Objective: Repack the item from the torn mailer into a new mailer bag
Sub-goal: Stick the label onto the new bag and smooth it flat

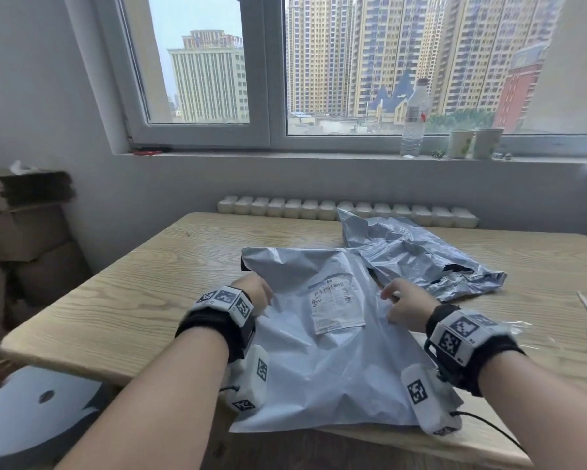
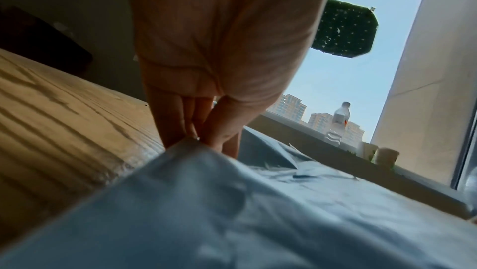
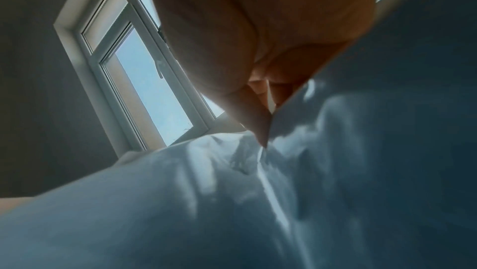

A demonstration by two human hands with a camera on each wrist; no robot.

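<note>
Pinching labelled mailer [image 1: 322,334] side edges: left hand [image 1: 256,295], right hand [image 1: 404,305]; torn mailer [image 1: 420,256] just beyond.

place: high-rise flat room | cues: window [image 1: 268,72], radiator [image 1: 346,212], wooden table [image 1: 122,300]

Glossy plastic mailer [image 1: 322,354], wood-grain table [image 1: 115,300]

Both forearms extended forward; left hand [image 1: 255,293] and right hand [image 1: 405,305] palm-down, fingers curled, pinching grey film.
</note>
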